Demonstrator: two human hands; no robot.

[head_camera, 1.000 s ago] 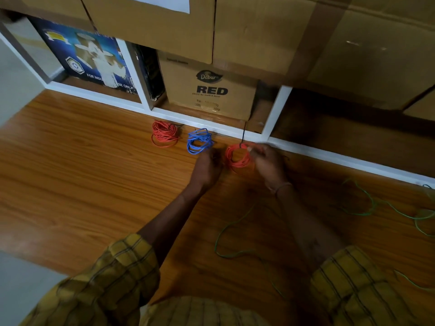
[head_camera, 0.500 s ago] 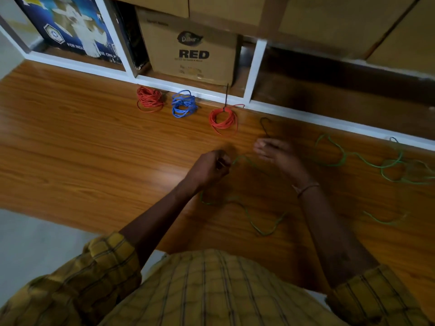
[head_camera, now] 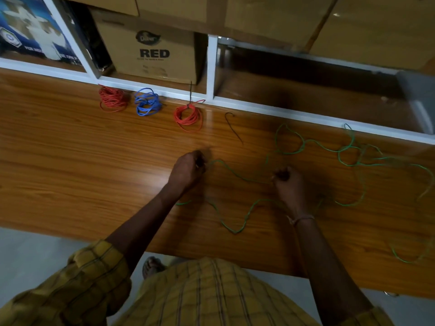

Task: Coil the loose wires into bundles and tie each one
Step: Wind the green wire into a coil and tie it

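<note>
We note the left hand point(head_camera: 188, 169) and right hand point(head_camera: 288, 182) each pinching the long loose green wire point(head_camera: 237, 175), a short span slung between them. The unwound bulk trails rightward across the wooden tabletop point(head_camera: 70, 161), nearer the right hand, so we judge coiling must draw from there.

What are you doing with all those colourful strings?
A person is tidying loose wires into bundles. Three coils lie by the shelf: a red coil, a blue coil and a second red coil with a black tie on it. The left hand and right hand each grip the long green wire, which sprawls uncoiled across the table.
</note>
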